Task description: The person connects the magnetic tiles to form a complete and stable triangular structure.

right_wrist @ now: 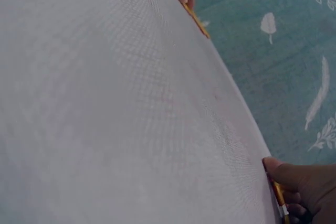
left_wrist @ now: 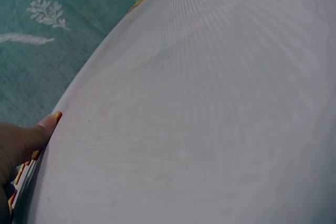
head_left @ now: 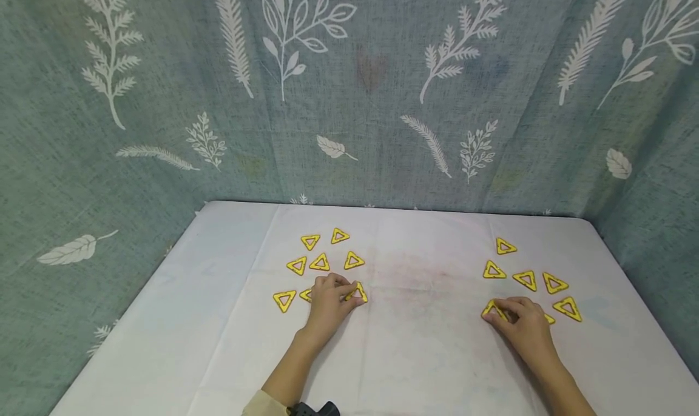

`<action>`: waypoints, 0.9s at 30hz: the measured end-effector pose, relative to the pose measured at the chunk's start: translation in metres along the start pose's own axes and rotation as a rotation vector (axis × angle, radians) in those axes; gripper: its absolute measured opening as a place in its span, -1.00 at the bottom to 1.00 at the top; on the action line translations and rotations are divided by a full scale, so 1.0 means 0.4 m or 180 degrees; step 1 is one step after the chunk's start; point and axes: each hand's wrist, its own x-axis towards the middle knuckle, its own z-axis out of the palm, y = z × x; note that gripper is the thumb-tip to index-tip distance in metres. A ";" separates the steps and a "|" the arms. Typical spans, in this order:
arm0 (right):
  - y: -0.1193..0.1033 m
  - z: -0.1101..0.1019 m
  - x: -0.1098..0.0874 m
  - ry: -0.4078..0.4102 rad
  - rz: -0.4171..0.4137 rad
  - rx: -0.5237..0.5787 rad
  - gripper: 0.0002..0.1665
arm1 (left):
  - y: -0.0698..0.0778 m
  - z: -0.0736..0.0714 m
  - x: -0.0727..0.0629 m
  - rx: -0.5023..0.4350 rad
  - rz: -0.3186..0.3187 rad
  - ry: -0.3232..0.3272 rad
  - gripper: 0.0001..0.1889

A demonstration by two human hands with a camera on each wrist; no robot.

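Cut off by the bottom edge of the head view, a black wrist-worn device (head_left: 315, 409) sits beside a beige sleeve cuff (head_left: 263, 404). Just beyond, the left hand (head_left: 329, 301) pinches a yellow triangular frame (head_left: 363, 291) between thumb and fingers, which cover part of it. Well apart, the right hand (head_left: 523, 324) likewise pinches a second yellow triangular frame (head_left: 488, 308), its near side partly hidden by the fingertips. Whether either held frame touches the white-covered table (head_left: 420, 343) I cannot tell.

Around the left hand, 6 loose frames (head_left: 319, 268) lie in full view; a 7th frame (head_left: 304, 295) is mostly hidden behind that hand. Near the right hand, 5 more frames (head_left: 524, 274) lie uncovered, while a 6th frame (head_left: 550, 319) shows only a corner past the knuckles.

Both wrist views are mostly filled by blurred white cloth. Each hand enters at a side edge, cut off, its frame seen only as a thin strip; the opposite hand's fingertips are cropped at the top. Behind the table hangs a blue-green curtain (head_left: 377, 88) printed with white leaf sprigs, cropped above.
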 end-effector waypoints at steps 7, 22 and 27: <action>-0.015 0.007 0.012 -0.0155 -0.0064 0.0132 -0.55 | 0.025 0.015 0.001 0.0031 0.0045 -0.0028 -0.58; -0.045 0.041 0.014 -0.0258 -0.0178 0.0289 -0.53 | 0.055 0.040 0.005 -0.0010 -0.0010 -0.0149 -0.58; -0.051 0.046 0.016 -0.0293 -0.0222 0.0217 -0.53 | 0.061 0.046 0.004 -0.0063 -0.0009 -0.0222 -0.58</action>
